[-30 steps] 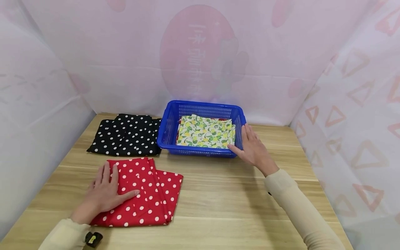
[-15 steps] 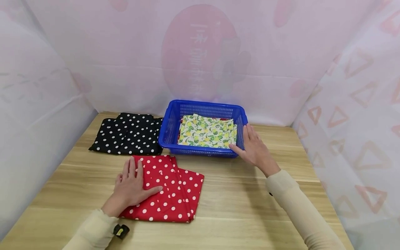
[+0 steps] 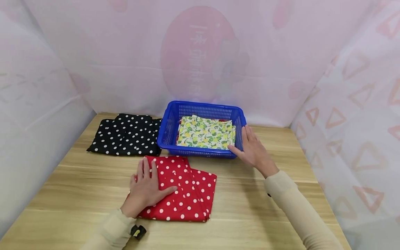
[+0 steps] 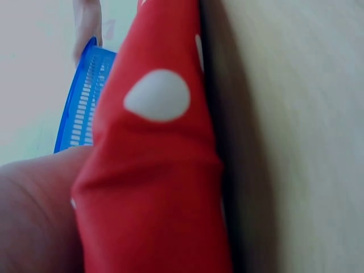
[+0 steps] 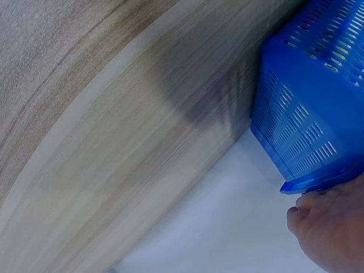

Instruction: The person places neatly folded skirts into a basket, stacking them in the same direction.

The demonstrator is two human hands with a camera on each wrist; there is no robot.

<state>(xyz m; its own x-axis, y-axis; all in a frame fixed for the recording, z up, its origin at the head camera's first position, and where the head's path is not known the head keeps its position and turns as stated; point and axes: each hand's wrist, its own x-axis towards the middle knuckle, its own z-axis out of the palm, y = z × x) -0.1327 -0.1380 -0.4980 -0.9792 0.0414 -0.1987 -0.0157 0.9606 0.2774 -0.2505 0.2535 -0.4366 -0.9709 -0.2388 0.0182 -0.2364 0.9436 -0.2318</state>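
Note:
My left hand (image 3: 146, 189) lies flat on a folded red cloth with white polka dots (image 3: 193, 194), fingers straight and thumb spread. In the left wrist view the cloth's folded edge (image 4: 159, 170) rises close to the camera, the hand (image 4: 40, 210) beside it. The right hand (image 3: 254, 151) rests against the right front corner of a blue plastic basket (image 3: 200, 151), its thumb at the front rim and its fingers straight along the side. Inside the basket lies a folded lemon-print cloth (image 3: 206, 132), with a bit of red fabric showing behind it.
Left of the basket, a folded black cloth with white dots (image 3: 128, 135) lies against it on the wooden table (image 3: 250, 215). White and pink printed fabric walls (image 3: 125, 69) enclose the table at the back and both sides.
My left hand has slid the red dotted cloth to the right across the table, to in front of the basket. The right hand and the basket have stayed in place.

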